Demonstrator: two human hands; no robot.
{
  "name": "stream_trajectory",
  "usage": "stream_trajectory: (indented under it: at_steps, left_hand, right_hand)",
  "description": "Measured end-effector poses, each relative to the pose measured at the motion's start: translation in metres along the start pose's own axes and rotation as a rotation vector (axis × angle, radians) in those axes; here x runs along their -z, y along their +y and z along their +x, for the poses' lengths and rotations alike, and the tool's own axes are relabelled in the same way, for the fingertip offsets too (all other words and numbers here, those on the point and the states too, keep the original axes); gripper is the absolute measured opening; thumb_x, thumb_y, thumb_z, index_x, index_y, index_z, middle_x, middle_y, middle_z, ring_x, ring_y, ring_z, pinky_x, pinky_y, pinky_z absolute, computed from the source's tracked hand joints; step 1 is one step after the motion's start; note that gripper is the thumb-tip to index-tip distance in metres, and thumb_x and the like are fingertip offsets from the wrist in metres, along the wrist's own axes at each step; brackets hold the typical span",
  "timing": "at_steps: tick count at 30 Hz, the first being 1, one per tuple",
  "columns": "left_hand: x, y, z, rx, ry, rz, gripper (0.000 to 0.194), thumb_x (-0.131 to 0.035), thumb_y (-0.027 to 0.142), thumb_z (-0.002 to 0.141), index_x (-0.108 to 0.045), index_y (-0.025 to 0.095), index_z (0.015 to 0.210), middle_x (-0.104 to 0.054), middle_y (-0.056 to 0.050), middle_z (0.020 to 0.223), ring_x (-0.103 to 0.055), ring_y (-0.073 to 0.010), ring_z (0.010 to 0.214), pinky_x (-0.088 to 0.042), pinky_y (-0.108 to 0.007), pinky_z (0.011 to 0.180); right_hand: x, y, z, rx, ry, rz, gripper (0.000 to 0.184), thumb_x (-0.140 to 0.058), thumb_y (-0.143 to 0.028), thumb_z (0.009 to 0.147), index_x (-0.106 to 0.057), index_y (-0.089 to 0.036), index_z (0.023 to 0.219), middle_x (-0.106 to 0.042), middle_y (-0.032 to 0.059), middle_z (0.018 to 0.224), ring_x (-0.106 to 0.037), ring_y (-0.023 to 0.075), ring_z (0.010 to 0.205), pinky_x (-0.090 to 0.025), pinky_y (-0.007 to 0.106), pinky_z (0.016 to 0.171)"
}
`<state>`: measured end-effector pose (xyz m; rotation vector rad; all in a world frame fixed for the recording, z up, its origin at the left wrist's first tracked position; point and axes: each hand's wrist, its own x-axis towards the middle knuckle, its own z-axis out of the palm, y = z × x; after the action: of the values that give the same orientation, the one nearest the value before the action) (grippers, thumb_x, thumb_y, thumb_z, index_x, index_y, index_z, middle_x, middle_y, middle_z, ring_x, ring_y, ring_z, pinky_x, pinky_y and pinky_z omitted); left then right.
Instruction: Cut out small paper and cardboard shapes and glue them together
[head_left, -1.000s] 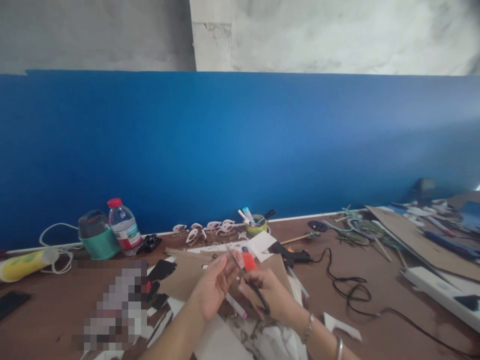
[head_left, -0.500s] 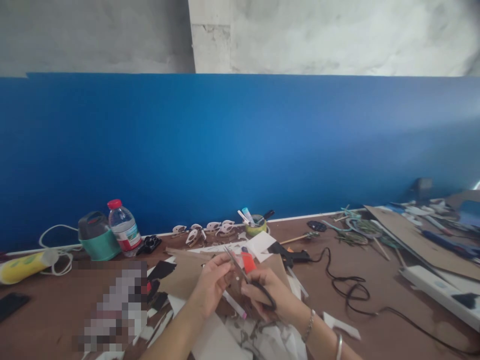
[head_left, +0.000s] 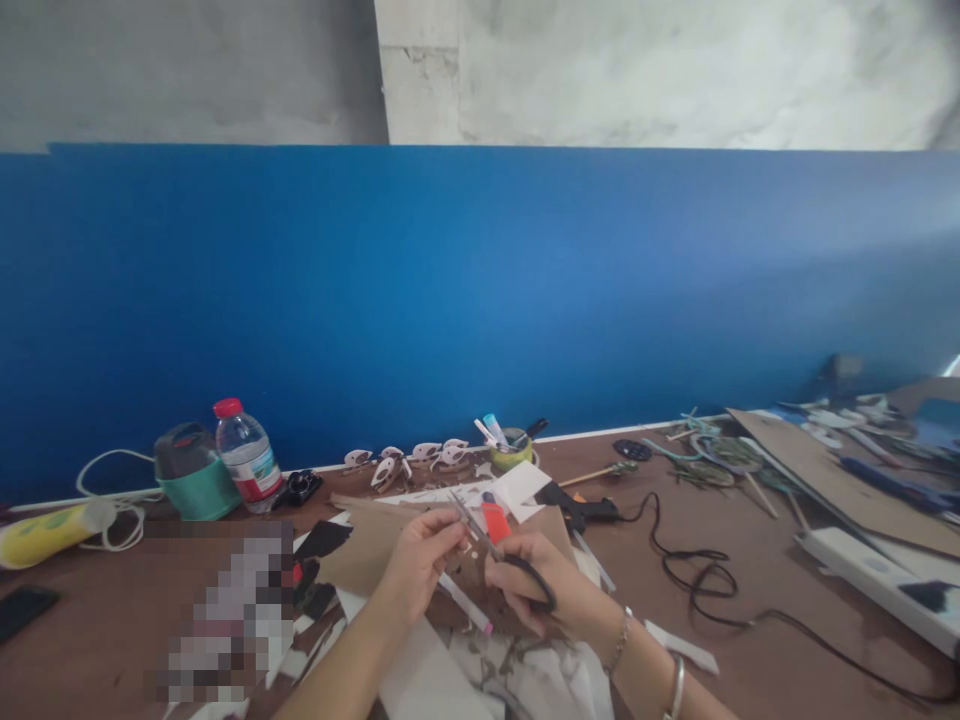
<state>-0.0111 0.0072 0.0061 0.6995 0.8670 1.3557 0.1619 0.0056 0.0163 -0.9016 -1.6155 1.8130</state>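
In my right hand (head_left: 566, 600) is a pair of scissors (head_left: 531, 578) with dark handles, its blades pointing up and left. My left hand (head_left: 416, 560) is pinched closed close beside the blades; whatever lies between its fingertips is too small to make out. Below the hands lies a white marker (head_left: 466, 605) with a pink end. Just beyond the blades sit a red-orange piece (head_left: 495, 522) and a white card (head_left: 523, 488). Brown cardboard (head_left: 360, 550) and white paper (head_left: 427, 665) spread beneath my left arm.
Several small white leaf-shaped cutouts (head_left: 426, 453) stand along the back. Also there are a pen-filled yellow-green tape roll (head_left: 513, 457), a black glue gun (head_left: 581, 507) with a trailing cord (head_left: 694, 555), a water bottle (head_left: 251, 460) and a white power strip (head_left: 881, 585).
My hands stay almost in place. The left fingers have shifted slightly at the blades, and the right hand with the scissors has turned a little.
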Motion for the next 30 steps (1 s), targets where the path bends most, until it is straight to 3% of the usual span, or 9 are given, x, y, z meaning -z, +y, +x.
stream_trajectory:
  at_steps: [10, 17, 20, 25, 30]
  left_hand:
    - [-0.003, 0.001, -0.002, -0.046, -0.022, 0.118, 0.030, -0.085, 0.031, 0.052, -0.070, 0.012, 0.070, -0.063, 0.001, 0.055, -0.053, -0.0078, 0.052, -0.041, -0.018, 0.054]
    - [-0.002, 0.004, -0.003, -0.056, -0.048, 0.190, 0.026, -0.082, 0.034, 0.058, -0.070, 0.013, 0.067, -0.062, 0.000, 0.055, -0.051, -0.0088, 0.053, -0.039, -0.020, 0.055]
    - [0.000, 0.000, -0.001, -0.079, -0.026, 0.225, 0.026, -0.081, 0.034, 0.058, -0.071, 0.012, 0.068, -0.063, 0.000, 0.055, -0.052, -0.0096, 0.054, -0.038, -0.020, 0.056]
    - [-0.001, -0.001, 0.001, -0.069, 0.017, 0.194, 0.029, -0.083, 0.032, 0.053, -0.073, 0.012, 0.070, -0.063, -0.001, 0.056, -0.052, -0.0099, 0.054, -0.039, -0.022, 0.057]
    - [0.003, 0.008, 0.003, -0.134, 0.120, 0.214, 0.032, -0.079, 0.033, 0.058, -0.073, 0.013, 0.082, -0.059, 0.002, 0.054, -0.048, -0.0089, 0.052, -0.038, -0.021, 0.054]
  right_hand:
    - [0.000, -0.017, -0.008, 0.026, 0.010, -0.157, 0.034, -0.063, -0.040, 0.076, -0.048, -0.017, 0.057, -0.042, -0.0089, 0.033, -0.033, 0.0030, 0.027, -0.018, 0.015, 0.029]
    - [0.001, 0.000, -0.001, -0.014, -0.016, 0.013, 0.032, -0.064, -0.044, 0.075, -0.052, -0.016, 0.066, -0.052, -0.0067, 0.039, -0.037, 0.0037, 0.029, -0.019, 0.014, 0.031]
    - [0.002, 0.001, 0.000, 0.005, -0.010, 0.024, 0.031, -0.064, -0.043, 0.075, -0.052, -0.016, 0.066, -0.048, -0.0080, 0.037, -0.035, 0.0033, 0.028, -0.015, 0.015, 0.032]
    - [0.001, -0.013, -0.007, 0.009, 0.018, -0.102, 0.032, -0.062, -0.043, 0.077, -0.053, -0.016, 0.063, -0.043, -0.0088, 0.034, -0.029, 0.0028, 0.026, -0.017, 0.016, 0.031]
    - [0.009, -0.017, -0.006, 0.012, 0.159, -0.218, 0.030, -0.061, -0.040, 0.075, -0.050, -0.017, 0.058, -0.040, -0.0089, 0.034, -0.033, 0.0042, 0.027, -0.020, 0.017, 0.030]
